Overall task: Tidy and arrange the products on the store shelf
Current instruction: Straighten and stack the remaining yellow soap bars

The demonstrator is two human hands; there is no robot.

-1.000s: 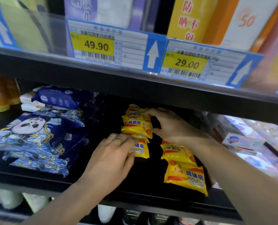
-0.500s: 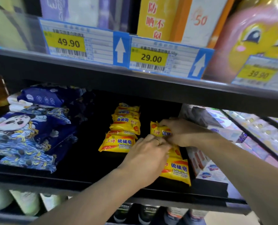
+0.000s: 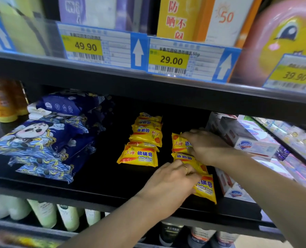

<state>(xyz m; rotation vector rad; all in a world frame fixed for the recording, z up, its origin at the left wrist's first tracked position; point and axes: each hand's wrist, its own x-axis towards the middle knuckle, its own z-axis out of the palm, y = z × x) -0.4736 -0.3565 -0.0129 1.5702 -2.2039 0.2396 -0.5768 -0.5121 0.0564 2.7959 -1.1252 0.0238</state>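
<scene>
Two hands on the right-hand soap row [image 3: 190, 159], mid-shelf [image 3: 102, 183]: right hand [image 3: 205, 146] pinches the rear packet [image 3: 179, 143], left hand [image 3: 168, 183] presses fingers flat on the front packet [image 3: 205, 187]. Probably squaring it to match the left row [image 3: 145, 138].

- The left hand [image 3: 168, 185] covers the left part of the nearest yellow sulfur soap packet [image 3: 205, 188] in the right-hand row.
- The right hand [image 3: 205, 146] hides the right side of the far yellow packet [image 3: 180, 143]; its fingertips cannot be made out.
- The pink and yellow cartoon-faced package [image 3: 282, 38] up right is blurred and cut by the edge.
- The small print on the blue-bordered price labels [image 3: 112, 49] is illegible.
</scene>
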